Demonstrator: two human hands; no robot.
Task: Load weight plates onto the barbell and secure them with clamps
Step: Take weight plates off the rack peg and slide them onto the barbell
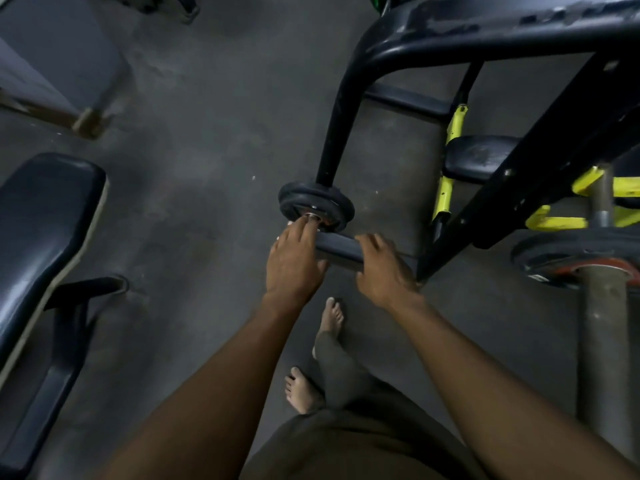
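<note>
A black weight plate [341,250], seen edge-on, is held between both hands just in front of a storage peg. My right hand [384,268] grips its right edge from above. My left hand [294,261] holds its left edge, and the fingertips reach the metal end of the peg. Small black plates [315,202] sit stacked on that peg, at the foot of the black rack. At the right the thick grey barbell sleeve [604,341] runs toward me, with a plate with a red hub [568,266] on it. No clamp is in view.
A black rack frame [450,46] with yellow brackets [450,161] arches over the right side. A padded bench [45,237] stands at the left. A small black seat pad [481,157] sits behind the rack. My bare feet [304,389] stand on the grey floor.
</note>
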